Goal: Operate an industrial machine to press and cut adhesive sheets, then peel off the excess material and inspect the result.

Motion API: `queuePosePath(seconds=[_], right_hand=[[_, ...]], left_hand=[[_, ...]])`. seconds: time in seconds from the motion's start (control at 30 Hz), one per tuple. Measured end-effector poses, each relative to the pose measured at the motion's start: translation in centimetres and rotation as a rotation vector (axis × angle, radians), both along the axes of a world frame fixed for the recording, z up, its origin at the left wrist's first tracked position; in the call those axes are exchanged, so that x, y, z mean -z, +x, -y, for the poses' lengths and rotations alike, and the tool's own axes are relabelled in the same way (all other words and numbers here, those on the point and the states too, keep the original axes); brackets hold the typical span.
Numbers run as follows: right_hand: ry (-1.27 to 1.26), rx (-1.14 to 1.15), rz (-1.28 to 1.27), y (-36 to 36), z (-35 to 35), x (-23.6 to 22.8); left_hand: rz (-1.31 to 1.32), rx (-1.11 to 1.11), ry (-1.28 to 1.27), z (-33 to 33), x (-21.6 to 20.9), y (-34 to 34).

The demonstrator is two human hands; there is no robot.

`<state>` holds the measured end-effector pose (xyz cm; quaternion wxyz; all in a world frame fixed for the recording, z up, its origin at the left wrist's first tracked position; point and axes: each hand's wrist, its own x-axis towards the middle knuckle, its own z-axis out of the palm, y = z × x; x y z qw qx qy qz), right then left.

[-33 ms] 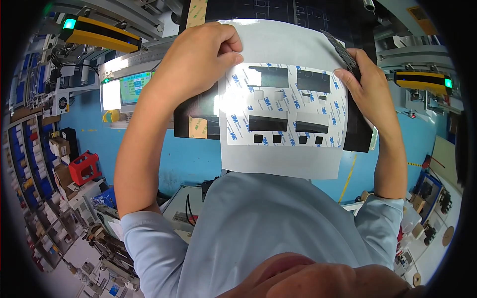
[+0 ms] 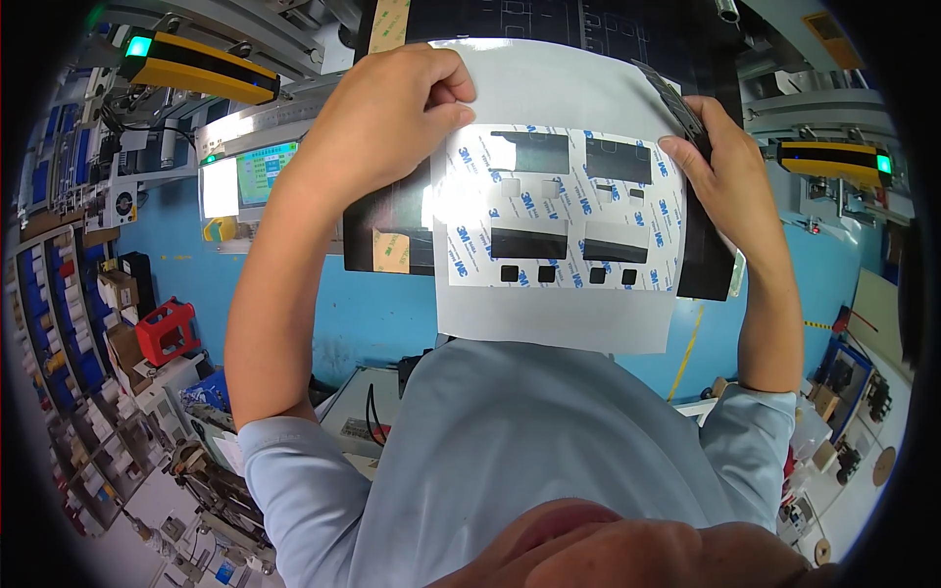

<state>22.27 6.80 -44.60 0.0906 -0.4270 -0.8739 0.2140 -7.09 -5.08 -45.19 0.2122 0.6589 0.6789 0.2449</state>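
Observation:
A white backing sheet (image 2: 549, 321) lies over a black board (image 2: 708, 257) in front of me. On it is an adhesive sheet (image 2: 578, 218) with blue print and several rectangular and small square cutouts. My left hand (image 2: 402, 122) is closed in a pinch at that sheet's upper left corner; what the fingertips hold, if anything, is hidden. At the right edge my right hand (image 2: 723, 162) grips a dark, thin, flat tool (image 2: 676, 101), tilted toward the upper left. Its exact kind is unclear. The right thumb lies beside the backing sheet's edge.
Tan tape strips (image 2: 390, 251) run along the board's left side. A control screen (image 2: 263, 174) stands at the left. Yellow sensor bars with green lights flank both sides, one left (image 2: 201, 71), one right (image 2: 833, 162). A red plastic frame (image 2: 167, 331) sits farther left.
My left hand has shifted very slightly to the left. Everything else looks the same.

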Motion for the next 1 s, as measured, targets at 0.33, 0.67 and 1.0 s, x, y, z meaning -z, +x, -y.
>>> queuePosePath(seconds=[0.33, 0.67, 1.0], right_hand=[[0.001, -0.012, -0.015, -0.3, 0.1, -0.2], [-0.049, 0.192, -0.423, 3.6, 3.8, -1.7], [-0.293, 0.571, -0.997, 13.1, 15.1, 1.4]], left_hand=[[0.426, -0.138, -0.028, 2.3, 0.5, -1.8], [0.646, -0.028, 0.083, 1.1, -1.5, 3.3], [0.263, 0.495, 0.457, -0.9, -5.8, 22.9]])
